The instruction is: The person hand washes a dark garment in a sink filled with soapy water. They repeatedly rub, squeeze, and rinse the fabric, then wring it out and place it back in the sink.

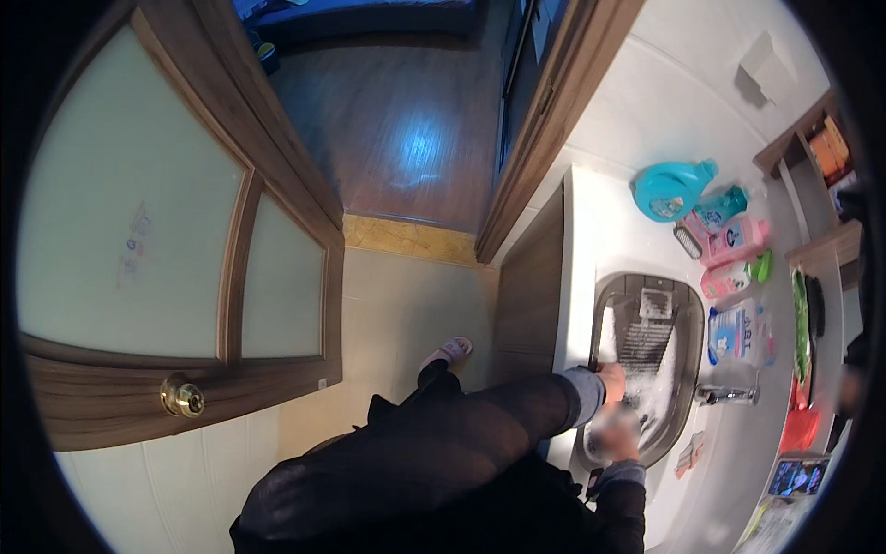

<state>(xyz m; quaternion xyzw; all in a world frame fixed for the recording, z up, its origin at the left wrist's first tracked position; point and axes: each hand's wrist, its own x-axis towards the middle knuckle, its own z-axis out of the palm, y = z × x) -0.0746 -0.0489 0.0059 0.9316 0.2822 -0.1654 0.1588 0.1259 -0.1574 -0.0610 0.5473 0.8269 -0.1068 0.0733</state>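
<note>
white counter (pixel 595 222) carried a sudsy basin (pixel 696 342) along its front edge, ribbed board (pixel 643 343) inside; teal jug (pixel 666 192) stood by the far edge. left hand (pixel 610 382) was at the basin's front rim, right hand (pixel 625 439) by its near end; i couldn't tell either grip.

The white vanity countertop (pixel 592 231) bears a teal detergent jug (pixel 666 192), a pink bottle (pixel 736 242), and a blue-and-white packet (pixel 734 331) beside a dark washboard basin (pixel 696 342).
</note>
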